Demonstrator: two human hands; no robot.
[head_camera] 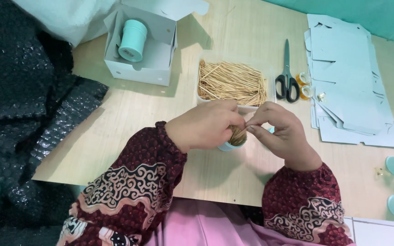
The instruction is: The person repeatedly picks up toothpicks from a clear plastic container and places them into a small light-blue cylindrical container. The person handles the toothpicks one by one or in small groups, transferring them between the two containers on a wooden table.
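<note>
Your left hand (204, 125) grips a small mint cup (230, 146) of toothpicks (238, 135) mid-frame; your right hand (281, 132) fingers pinch them.

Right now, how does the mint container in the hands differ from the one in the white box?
The container in the hands is open, stuffed with toothpicks and mostly hidden by the left hand and right hand. The container in the white box is capped, untouched and fully visible, inside the box. Both are small mint-green cylinders.
</note>
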